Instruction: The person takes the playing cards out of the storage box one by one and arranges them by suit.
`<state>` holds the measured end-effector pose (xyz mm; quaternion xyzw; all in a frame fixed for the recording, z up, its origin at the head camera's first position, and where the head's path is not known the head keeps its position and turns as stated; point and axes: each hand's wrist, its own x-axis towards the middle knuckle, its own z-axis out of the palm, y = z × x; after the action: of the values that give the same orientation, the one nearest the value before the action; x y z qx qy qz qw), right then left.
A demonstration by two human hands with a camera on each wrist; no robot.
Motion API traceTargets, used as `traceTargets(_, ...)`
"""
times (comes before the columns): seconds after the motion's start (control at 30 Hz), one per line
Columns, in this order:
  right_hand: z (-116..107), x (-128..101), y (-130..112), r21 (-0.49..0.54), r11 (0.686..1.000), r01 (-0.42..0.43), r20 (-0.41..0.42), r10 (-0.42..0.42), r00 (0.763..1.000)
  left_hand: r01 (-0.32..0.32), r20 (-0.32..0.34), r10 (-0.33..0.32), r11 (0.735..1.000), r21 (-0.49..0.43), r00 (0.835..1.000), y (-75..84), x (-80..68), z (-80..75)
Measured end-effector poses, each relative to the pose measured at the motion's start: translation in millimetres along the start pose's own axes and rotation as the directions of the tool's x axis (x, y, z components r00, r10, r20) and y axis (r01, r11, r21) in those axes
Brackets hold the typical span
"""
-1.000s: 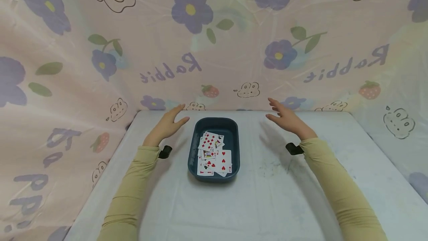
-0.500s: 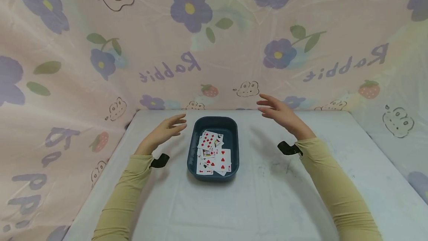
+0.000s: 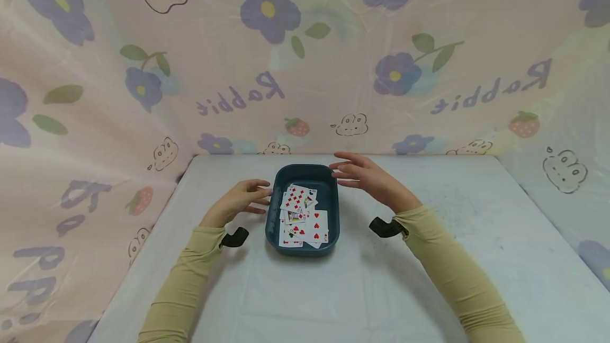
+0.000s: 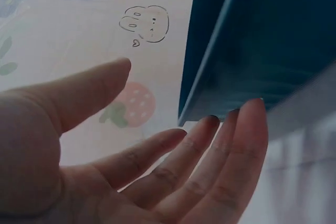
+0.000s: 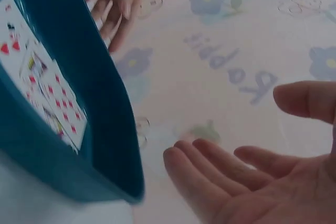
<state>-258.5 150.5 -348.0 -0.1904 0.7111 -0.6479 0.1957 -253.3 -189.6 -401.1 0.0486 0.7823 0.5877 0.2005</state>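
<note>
A dark blue tray (image 3: pixel 333 210) sits in the middle of the white table and holds several playing cards (image 3: pixel 303 215) face up, mostly red suits. My left hand (image 3: pixel 248 198) is open beside the tray's left wall, fingertips almost at the rim. My right hand (image 3: pixel 362 176) hovers open at the tray's far right corner, fingers straight and spread. In the left wrist view the open left hand (image 4: pixel 173 150) is just short of the tray's wall (image 4: pixel 262 40). The right wrist view shows the open right hand (image 5: pixel 236 171) next to the tray (image 5: pixel 105 129), with the cards (image 5: pixel 47 93) inside.
A white cloth covers the table (image 3: pixel 391 285), and pink curtains printed with flowers and "Rabbit" (image 3: pixel 305 57) close it in at the back and both sides. Black wrist cameras (image 3: pixel 385 226) sit on both yellow sleeves.
Both hands have moved inward from wide of the tray to its sides. The right hand came down and left to the far right corner. The tray and cards have not moved.
</note>
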Motion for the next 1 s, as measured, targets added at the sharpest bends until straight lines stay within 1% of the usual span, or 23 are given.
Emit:
traceTargets(0.17, 19, 8, 5, 0.071, 0.997, -0.039, 0.041, 0.036, 0.999, 0.03, -0.005, -0.03, 0.999, -0.018, 1.0, -5.2, 1.1, 3.1)
traceTargets(0.3, 32, 14, 10, 0.089, 0.994, -0.065, 0.069, 0.059, 0.996, 0.044, -0.025, -0.045, 0.999, -0.014, 0.999, -8.3, 1.8, 5.3)
traceTargets(0.5, 44, 25, 18, 0.089, 0.987, -0.131, 0.064, 0.125, 0.99, 0.031, -0.046, -0.032, 0.999, -0.018, 0.998, -11.3, 5.2, 8.2)
traceTargets(0.63, 51, 34, 26, 0.132, 0.973, -0.19, 0.071, 0.182, 0.981, 0.03, -0.04, -0.031, 0.999, -0.016, 0.999, -13.1, 6.9, 7.9)
traceTargets(0.8, 58, 44, 37, 0.179, 0.951, -0.254, 0.038, 0.251, 0.967, 0.02, -0.022, -0.02, 1.0, -0.007, 1.0, -15.1, 8.4, 6.6)
traceTargets(1.0, 64, 51, 44, 0.172, 0.937, -0.303, 0.027, 0.303, 0.953, 0.017, -0.011, -0.017, 1.0, -0.016, 1.0, -15.2, 12.2, 6.7)
